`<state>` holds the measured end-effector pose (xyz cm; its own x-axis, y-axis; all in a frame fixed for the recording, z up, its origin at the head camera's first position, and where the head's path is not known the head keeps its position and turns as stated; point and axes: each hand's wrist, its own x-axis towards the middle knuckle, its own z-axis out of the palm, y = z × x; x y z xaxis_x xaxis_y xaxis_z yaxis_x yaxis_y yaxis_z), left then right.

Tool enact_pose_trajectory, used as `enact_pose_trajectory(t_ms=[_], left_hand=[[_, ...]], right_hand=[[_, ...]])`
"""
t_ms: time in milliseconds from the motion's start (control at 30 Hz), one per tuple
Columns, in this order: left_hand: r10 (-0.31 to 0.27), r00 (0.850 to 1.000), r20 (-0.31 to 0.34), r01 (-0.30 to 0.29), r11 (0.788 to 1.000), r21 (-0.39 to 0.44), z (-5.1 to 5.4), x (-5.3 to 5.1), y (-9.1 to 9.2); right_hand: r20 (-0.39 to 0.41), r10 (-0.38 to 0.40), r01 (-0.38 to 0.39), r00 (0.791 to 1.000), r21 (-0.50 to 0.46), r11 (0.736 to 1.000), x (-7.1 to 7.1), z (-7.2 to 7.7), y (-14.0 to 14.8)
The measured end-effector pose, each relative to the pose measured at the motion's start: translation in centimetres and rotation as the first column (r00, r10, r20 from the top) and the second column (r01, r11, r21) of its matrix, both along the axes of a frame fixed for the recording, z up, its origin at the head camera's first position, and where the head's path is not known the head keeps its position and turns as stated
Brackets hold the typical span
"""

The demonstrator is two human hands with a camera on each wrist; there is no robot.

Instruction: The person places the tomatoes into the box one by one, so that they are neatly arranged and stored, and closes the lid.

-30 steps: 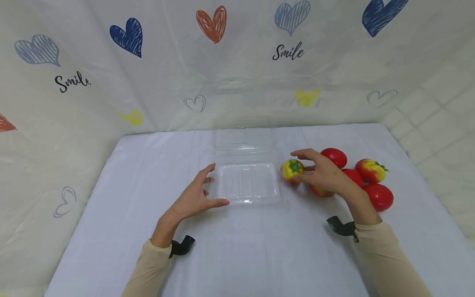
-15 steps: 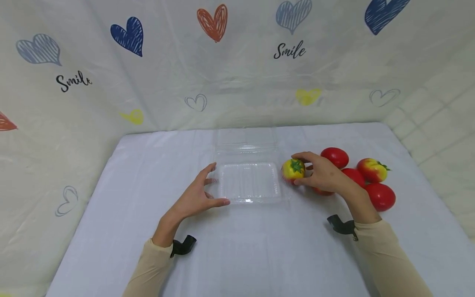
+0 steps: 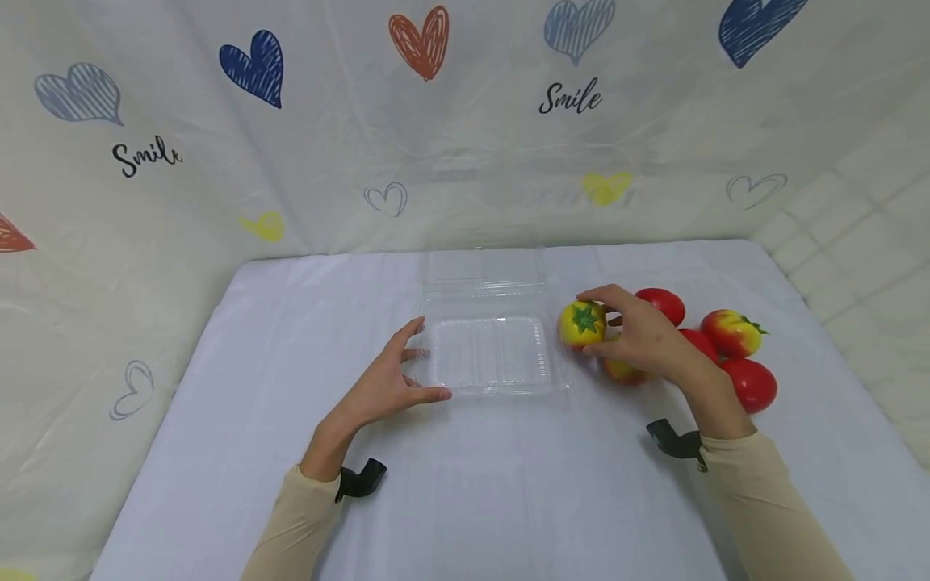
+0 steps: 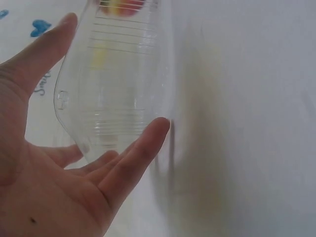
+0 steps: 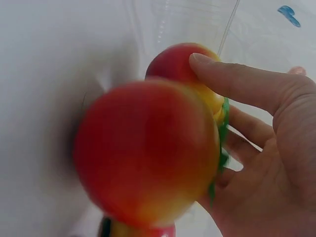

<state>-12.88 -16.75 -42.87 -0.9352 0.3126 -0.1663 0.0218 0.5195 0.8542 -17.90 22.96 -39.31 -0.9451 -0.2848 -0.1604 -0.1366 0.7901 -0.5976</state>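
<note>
A clear plastic container (image 3: 490, 355) lies unfolded, its lid (image 3: 483, 270) toward the back. At its left end my left hand (image 3: 381, 379) rests with fingers spread against the side and thumb at the near left corner; the left wrist view shows the container (image 4: 118, 79) beside those fingers. My right hand (image 3: 643, 335) pinches a yellow-red tomato (image 3: 581, 325) with a green top, just right of the container. In the right wrist view the thumb presses on this tomato (image 5: 173, 64), while another red-yellow one (image 5: 148, 153) looms blurred in front.
Several more red or yellow-red fruits lie under and right of my right hand: a red one (image 3: 663, 304) behind, a two-coloured one (image 3: 731, 333), a red one (image 3: 751, 385) and a yellow-red one (image 3: 621, 371). A patterned curtain (image 3: 465, 137) hangs behind the white-covered table (image 3: 465, 500).
My right fingers have closed on the tomato, which has shifted slightly right and back, with its green top turned more into view. My left hand stays by the container.
</note>
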Motion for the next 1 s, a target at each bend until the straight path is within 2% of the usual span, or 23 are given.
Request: enact_pose_trajectory(t_ms=[233, 433, 633, 1000], left_hand=[[-0.001, 1.0, -0.002, 0.001, 1.0, 0.004, -0.06, -0.12, 0.13], [0.006, 1.0, 0.009, -0.006, 1.0, 0.01, -0.14, 0.31, -0.11], [0.008, 1.0, 0.007, -0.008, 1.0, 0.025, -0.09, 0.4, -0.13], [0.01, 1.0, 0.001, -0.01, 0.999, 0.032, 0.07, 0.01, 0.18]], right_hand=[[-0.079, -0.01, 0.006, 0.997, -0.057, 0.998, -0.03, 0.04, 0.33], [-0.137, -0.016, 0.001, 0.99, -0.113, 0.994, -0.15, -0.52, 0.24], [-0.216, -0.01, -0.018, 0.976, -0.131, 0.991, -0.27, -0.43, -0.01], [-0.212, -0.053, 0.012, 0.976, -0.19, 0.982, 0.25, 0.31, -0.63]])
